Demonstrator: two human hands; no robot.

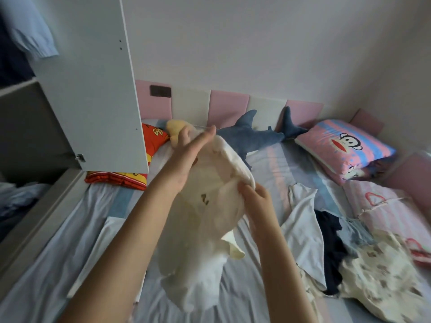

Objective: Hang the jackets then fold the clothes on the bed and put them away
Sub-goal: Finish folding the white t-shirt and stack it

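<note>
Left forearm point(126, 234) enters from the lower left of the frame and right forearm point(282, 266) from the lower centre; both are cut off by the bottom edge. Left hand point(186, 152) sits above centre with fingers straight and thumb spread, laid flat against the upper part of the garment point(205, 220). Right hand point(256, 197) sits right of centre with its fingers curled round a rolled edge of the garment, gripping it. The garment is cream, bunched and blurred, and is held up over the middle of the bed point(275, 169); its type cannot be determined, and a small dark mark on its front is unreadable. The pile point(335, 248) of loose clothes lies on the bed at lower right: white, dark and printed cream pieces that overlap, so their outlines are unclear, and the frame edge cuts the pile off. The shark point(254, 136) lies against the headboard point(228, 106), its front part hidden behind the garment. A yellow toy point(175, 128) is partly covered by the left hand. The pillow point(345, 148) rests at upper right. The door point(93, 78) stands open at upper left and hides part of the red cushion point(154, 138). A blue sleeve point(30, 31) hangs at the top left corner, cropped.
</note>
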